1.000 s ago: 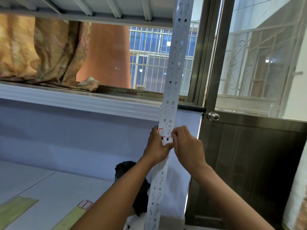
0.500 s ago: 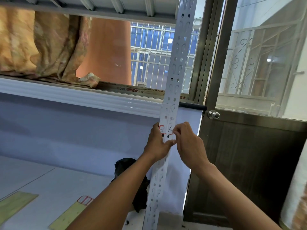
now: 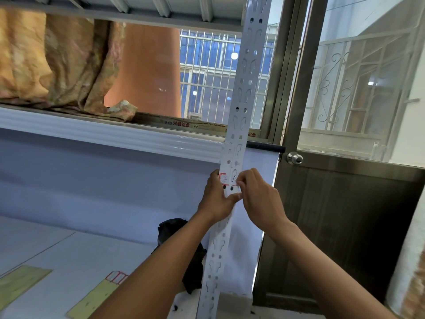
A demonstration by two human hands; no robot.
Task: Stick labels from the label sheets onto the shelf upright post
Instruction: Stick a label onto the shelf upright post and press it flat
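A white perforated shelf upright post (image 3: pixel 241 107) runs from the floor up past the top of the view. A red-bordered white label (image 3: pixel 224 177) sits across the post at about mid-height. My left hand (image 3: pixel 216 199) wraps the post from the left, thumb just under the label. My right hand (image 3: pixel 257 196) has its fingertips pressed against the label's right end on the post. On the shelf board at the lower left lie two yellow-green label sheets (image 3: pixel 94 298), one (image 3: pixel 20 282) further left; the nearer carries red-bordered labels (image 3: pixel 117 276) at its top.
A dark wooden door (image 3: pixel 345 226) with a metal knob (image 3: pixel 294 158) stands close to the right of the post. A black crumpled bag (image 3: pixel 179 245) lies on the shelf board behind my left forearm. Folded orange fabric (image 3: pixel 57 65) fills the upper shelf.
Both hands and the label have stayed at the same place on the post. My right fingers have shifted slightly along the label's right end. The head camera has drifted a little.
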